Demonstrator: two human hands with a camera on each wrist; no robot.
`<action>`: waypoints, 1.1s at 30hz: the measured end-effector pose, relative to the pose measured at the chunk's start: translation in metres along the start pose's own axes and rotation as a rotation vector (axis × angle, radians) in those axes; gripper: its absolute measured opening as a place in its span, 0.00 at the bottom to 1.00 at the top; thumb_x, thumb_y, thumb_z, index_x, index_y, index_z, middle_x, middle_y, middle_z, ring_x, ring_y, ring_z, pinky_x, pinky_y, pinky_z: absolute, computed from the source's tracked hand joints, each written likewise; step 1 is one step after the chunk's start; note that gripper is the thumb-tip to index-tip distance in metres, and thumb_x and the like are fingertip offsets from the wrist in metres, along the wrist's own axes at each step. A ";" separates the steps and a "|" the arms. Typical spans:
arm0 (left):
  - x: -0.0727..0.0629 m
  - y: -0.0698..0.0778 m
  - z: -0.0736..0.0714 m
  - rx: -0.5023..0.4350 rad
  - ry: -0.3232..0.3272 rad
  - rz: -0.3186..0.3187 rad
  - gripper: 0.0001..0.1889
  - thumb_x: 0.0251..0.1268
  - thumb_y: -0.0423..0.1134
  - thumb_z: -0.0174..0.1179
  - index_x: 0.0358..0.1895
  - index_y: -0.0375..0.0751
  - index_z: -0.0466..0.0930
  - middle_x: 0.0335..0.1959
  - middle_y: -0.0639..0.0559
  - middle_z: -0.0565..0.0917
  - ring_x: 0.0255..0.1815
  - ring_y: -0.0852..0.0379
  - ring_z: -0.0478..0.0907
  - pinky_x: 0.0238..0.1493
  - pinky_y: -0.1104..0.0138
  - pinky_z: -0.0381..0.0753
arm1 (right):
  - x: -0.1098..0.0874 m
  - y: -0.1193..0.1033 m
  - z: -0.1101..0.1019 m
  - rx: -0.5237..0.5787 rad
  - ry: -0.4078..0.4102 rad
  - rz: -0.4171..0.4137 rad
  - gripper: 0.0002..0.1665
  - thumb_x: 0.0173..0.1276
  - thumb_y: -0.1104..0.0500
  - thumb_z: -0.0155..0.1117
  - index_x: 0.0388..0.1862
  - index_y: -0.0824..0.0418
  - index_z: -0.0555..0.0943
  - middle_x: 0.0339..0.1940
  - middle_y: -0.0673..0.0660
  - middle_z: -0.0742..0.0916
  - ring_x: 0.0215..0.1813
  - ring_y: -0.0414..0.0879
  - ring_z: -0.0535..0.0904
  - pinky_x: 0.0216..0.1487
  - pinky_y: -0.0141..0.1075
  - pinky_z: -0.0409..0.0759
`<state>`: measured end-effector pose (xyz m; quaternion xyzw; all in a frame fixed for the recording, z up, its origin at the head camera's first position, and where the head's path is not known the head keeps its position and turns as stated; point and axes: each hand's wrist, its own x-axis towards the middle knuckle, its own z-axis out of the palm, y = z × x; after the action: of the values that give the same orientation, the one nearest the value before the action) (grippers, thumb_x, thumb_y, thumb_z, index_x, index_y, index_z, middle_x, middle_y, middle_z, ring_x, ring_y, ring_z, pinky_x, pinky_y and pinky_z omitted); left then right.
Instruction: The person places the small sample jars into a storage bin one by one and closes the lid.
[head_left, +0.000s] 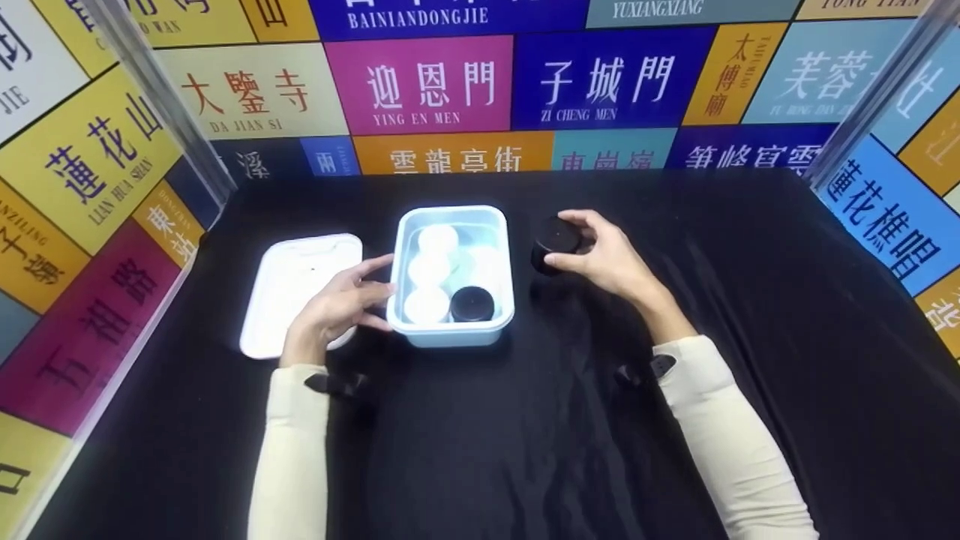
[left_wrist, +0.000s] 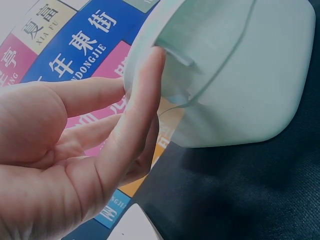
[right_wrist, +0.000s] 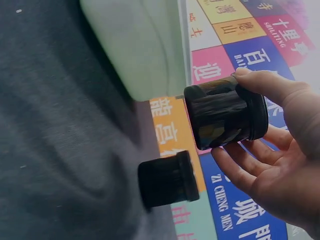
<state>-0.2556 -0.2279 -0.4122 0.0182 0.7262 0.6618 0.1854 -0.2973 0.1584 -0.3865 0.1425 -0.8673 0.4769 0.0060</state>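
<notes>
My right hand (head_left: pixel 600 251) holds a black screw-lid jar (head_left: pixel 556 236) to the right of the container, with the thumb on one side and fingertips on the other. A second black jar (right_wrist: pixel 167 180) stands close to it in the right wrist view. My left hand (head_left: pixel 341 304) is at the left side of a light blue plastic container (head_left: pixel 450 337), its fingers spread loosely and fingertips touching around the rim. Inside the container are several bright white round items (head_left: pixel 426 305) and one black jar (head_left: pixel 472 304) in the near right corner.
A white rectangular lid (head_left: pixel 289 300) lies left of the container, partly behind the left hand. Black cloth (head_left: pixel 465 435) covers the table. Panels with colourful printed signs (head_left: pixel 431 82) enclose the back and sides, with clear posts (head_left: pixel 874 90) at the corners.
</notes>
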 end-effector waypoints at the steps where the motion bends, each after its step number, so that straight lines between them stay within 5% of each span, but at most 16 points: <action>1: -0.001 -0.001 -0.001 0.001 0.002 0.000 0.35 0.74 0.33 0.56 0.80 0.43 0.52 0.44 0.44 0.84 0.40 0.54 0.85 0.33 0.60 0.92 | 0.001 -0.003 0.000 -0.002 0.000 -0.009 0.41 0.60 0.54 0.77 0.71 0.58 0.71 0.61 0.63 0.82 0.57 0.53 0.79 0.55 0.37 0.78; 21: -0.001 0.001 -0.001 0.004 0.012 0.000 0.35 0.73 0.32 0.55 0.79 0.42 0.53 0.46 0.40 0.83 0.41 0.53 0.86 0.33 0.60 0.92 | 0.020 -0.051 0.018 -0.108 -0.060 -0.086 0.42 0.56 0.50 0.78 0.69 0.56 0.73 0.64 0.58 0.80 0.60 0.52 0.77 0.65 0.44 0.75; 33: -0.001 0.001 0.001 -0.010 0.003 -0.005 0.34 0.74 0.31 0.54 0.80 0.42 0.52 0.48 0.39 0.81 0.42 0.54 0.85 0.33 0.60 0.92 | 0.040 -0.071 0.031 -0.253 -0.255 -0.167 0.44 0.55 0.55 0.77 0.70 0.61 0.71 0.65 0.61 0.77 0.66 0.54 0.75 0.73 0.45 0.72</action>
<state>-0.2549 -0.2265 -0.4111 0.0147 0.7234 0.6648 0.1860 -0.3134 0.0872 -0.3388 0.2712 -0.8993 0.3398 -0.0468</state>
